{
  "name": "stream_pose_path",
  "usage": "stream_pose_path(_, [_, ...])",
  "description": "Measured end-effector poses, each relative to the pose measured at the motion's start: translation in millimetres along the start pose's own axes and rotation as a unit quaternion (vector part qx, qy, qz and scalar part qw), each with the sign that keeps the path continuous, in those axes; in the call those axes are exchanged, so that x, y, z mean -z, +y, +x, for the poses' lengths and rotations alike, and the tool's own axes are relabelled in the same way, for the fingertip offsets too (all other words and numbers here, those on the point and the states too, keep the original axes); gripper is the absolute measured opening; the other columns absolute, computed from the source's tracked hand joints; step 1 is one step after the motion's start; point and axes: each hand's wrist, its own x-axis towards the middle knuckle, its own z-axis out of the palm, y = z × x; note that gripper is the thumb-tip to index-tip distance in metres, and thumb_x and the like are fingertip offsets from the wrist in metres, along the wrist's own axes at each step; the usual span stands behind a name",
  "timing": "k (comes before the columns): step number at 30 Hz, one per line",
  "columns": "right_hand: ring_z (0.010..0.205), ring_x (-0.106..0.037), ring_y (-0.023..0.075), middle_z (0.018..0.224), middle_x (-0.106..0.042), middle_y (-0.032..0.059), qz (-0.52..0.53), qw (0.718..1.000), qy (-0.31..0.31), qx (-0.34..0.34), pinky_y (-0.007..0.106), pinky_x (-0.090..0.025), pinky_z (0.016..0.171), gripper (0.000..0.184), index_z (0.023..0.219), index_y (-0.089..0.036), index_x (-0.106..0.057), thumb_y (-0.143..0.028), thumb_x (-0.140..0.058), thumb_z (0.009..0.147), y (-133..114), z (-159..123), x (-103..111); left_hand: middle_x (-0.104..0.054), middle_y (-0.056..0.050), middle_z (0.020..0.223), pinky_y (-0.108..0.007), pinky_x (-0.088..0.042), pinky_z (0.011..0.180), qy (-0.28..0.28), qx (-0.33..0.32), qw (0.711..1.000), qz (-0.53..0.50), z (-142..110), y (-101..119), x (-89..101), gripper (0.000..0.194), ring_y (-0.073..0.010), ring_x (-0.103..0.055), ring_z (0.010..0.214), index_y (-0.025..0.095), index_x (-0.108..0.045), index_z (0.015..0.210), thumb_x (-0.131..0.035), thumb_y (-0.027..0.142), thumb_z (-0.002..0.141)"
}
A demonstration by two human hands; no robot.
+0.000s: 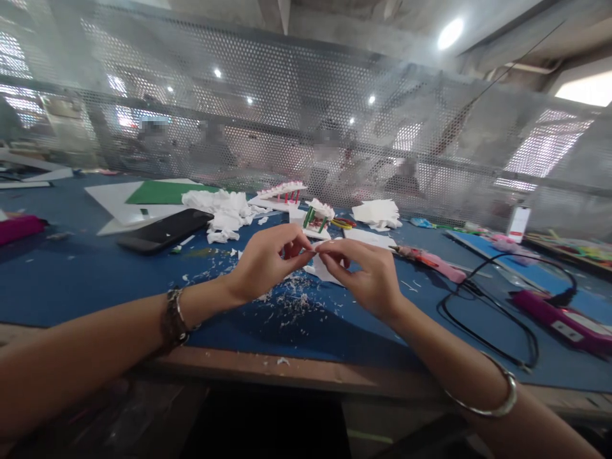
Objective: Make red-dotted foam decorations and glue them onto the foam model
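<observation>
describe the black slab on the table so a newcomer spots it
On the blue table, find the green sheet at left. In front of it lies the black slab, flat with rounded corners. Its smooth dark face sets it apart from the crumpled white paper beside it.

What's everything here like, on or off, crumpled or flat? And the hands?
Left hand: pinching a tiny white piece
Right hand: pinching the same piece
Black phone: flat, screen dark
Upright phone: screen lit
White paper: crumpled
Black cable: loosely looped
White scraps: scattered
Green sheet: flat
</observation>
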Motion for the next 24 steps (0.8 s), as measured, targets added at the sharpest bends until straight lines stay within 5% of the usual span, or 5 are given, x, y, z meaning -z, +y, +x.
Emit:
stream_pose_path(8, [0.065,-0.06,0.0095,0.074,-0.067,-0.0005,0.045,0.998,0.029,-0.024,0.021,-0.046,0.061,0.008,0.078,-0.019,-0.061,-0.018,-0.053,0.076,-1.6,2.8,2.4,-0.061,0.002,0.062,-0.016,-0.041,0.038,-0.055,0.132,0.97,-0.197,-0.4,2.9,0.5,0.017,-0.004,-0.049,0.035,0.017,-0.054,0.088,-0.051,0.031,0.078])
stream_pose_path(12, [0.068,-0.061,0.0105,0.074,-0.068,0.0002,0.071,0.997,0.041,-0.005,0.022,-0.047,0.063,0.009,0.076,-0.018,-0.062,-0.018,-0.054,0.075,0.6,2.5,1.7,-0.061,0.001,0.074,-0.016,-0.046,0.044,-0.027,0.112,0.961,-0.252,0.3,1.2,-2.8,0.01,-0.0051,-0.056,0.043,0.017,-0.055,0.08,-0.056,0.025,0.075])
stream_pose_path(24, [0.068,-0.062,0.0112,0.073,-0.068,0.0029,0.132,0.988,0.041,-0.073,0.022,-0.049,0.063,0.009,0.076,-0.015,-0.064,-0.018,-0.057,0.072,0.0,2.3,1.9,-0.053,0.001,0.065,-0.016,-0.045,0.053,0.031,0.041,0.974,-0.221,0.9,-1.1,-2.5,0.004,-0.0062,-0.052,0.061,0.014,-0.058,0.069,-0.059,0.016,0.071])
